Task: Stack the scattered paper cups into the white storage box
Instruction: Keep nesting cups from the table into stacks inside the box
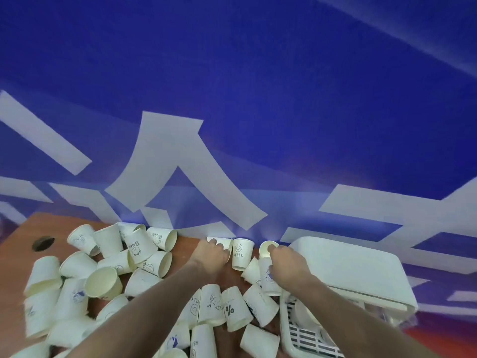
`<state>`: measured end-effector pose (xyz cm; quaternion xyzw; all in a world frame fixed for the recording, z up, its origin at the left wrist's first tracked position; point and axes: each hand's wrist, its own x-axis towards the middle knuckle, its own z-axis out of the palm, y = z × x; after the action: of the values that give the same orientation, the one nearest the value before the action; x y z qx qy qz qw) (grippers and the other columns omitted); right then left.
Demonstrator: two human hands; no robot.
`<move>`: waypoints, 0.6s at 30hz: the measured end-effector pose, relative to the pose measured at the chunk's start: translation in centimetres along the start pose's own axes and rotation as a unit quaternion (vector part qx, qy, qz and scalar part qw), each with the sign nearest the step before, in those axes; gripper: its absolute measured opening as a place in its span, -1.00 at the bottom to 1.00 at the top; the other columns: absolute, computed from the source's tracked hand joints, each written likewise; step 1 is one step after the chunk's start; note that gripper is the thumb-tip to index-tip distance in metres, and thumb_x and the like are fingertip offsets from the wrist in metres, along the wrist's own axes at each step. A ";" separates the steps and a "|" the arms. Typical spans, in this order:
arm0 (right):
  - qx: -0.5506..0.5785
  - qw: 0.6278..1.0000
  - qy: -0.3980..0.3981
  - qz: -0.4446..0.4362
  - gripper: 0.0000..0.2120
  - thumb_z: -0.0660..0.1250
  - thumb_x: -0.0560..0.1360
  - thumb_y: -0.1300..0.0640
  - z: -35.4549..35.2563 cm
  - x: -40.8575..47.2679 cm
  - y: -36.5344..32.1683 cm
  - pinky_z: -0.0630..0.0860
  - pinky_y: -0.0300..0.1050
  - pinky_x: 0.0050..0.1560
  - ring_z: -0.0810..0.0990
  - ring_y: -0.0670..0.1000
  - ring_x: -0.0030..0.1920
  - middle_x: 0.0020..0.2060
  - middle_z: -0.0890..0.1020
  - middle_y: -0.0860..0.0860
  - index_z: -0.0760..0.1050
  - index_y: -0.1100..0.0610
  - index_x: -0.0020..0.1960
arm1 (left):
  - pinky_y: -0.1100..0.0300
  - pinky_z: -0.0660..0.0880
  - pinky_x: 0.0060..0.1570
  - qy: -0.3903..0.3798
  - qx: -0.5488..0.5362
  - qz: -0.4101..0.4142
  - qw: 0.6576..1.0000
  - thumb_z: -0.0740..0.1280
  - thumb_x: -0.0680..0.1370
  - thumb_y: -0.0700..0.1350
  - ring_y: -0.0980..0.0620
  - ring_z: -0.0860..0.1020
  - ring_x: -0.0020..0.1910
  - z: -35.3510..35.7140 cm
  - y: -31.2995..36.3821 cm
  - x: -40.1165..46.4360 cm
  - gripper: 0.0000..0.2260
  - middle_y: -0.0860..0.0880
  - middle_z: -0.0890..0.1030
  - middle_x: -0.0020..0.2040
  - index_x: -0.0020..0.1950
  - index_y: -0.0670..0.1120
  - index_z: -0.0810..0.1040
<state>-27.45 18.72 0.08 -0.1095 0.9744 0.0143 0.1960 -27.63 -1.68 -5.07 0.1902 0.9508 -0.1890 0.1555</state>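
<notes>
Gripping a cup [269, 276] with our right hand [289, 264], left hand [210, 257] curled on another at frame centre. Box [304, 337], lower right, looks near-empty; dozens of cups [103, 282] left.

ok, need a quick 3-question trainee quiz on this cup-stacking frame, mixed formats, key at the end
1. True or false: the right hand grips an upright cup beside the white box.
2. Multiple choice: the cup with the smiley and HELLO stands
A. inside the box
B. between the two hands
C. left of the hole in the table
3. Fill in: the left hand reaches to a cup near the table's ____ edge.

Key: 1 true; 2 B; 3 far
</notes>
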 end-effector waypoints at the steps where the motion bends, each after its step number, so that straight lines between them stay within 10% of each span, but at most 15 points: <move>1: 0.000 1.000 -0.011 0.006 -0.74 0.24 0.53 0.23 0.1 0.6 0.0 0.39 -0.09 -0.13 0.57 0.13 0.09 0.10 0.56 0.08 0.38 0.13 0.21 | 0.05 0.34 0.07 -0.009 0.005 0.001 1.000 0.31 0.54 -0.05 -0.11 0.47 0.21 0.5 -0.1 0.8 -0.65 -0.09 0.53 0.21 0.31 -0.06 0.41; 18: 0.012 0.994 -0.097 0.043 -0.72 0.39 0.47 0.20 1.6 6.1 0.0 0.45 -0.14 -0.04 0.59 0.11 0.11 0.09 0.57 0.04 0.42 0.13 0.14 | 0.13 0.34 -0.14 -0.022 0.095 0.055 0.994 0.32 0.52 -0.21 -0.02 0.62 -0.02 3.0 -0.4 7.4 -0.78 0.07 0.63 0.02 0.13 0.02 0.54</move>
<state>-32.34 17.56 -3.72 -0.0633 0.9545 0.0221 0.2904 -33.65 -0.97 -10.31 0.2516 0.9132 -0.2733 0.1674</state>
